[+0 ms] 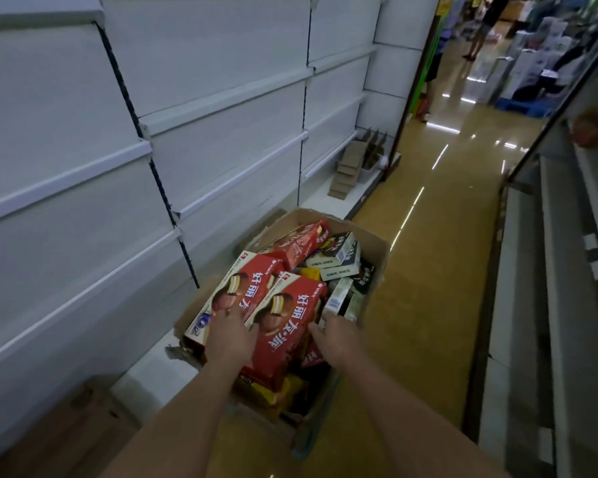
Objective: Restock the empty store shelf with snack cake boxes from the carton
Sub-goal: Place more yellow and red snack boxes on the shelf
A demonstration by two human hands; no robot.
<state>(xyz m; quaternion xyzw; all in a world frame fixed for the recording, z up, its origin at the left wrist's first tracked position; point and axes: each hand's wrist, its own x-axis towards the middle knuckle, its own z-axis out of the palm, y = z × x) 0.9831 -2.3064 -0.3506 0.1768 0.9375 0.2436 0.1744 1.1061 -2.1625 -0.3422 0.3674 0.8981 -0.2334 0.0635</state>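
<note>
Lining aisle left: white shelves [221, 94] | glossy tan floor [439, 270] | carton [377, 250]

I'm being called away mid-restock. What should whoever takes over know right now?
Left hand rests on the left large red snack cake box; right hand touches the right edge of the second red box. Neither box is clearly gripped or lifted. Both lie atop the full brown cardboard carton on the floor. The white metal shelves show no stock. Everything remains to be shelved.
</note>
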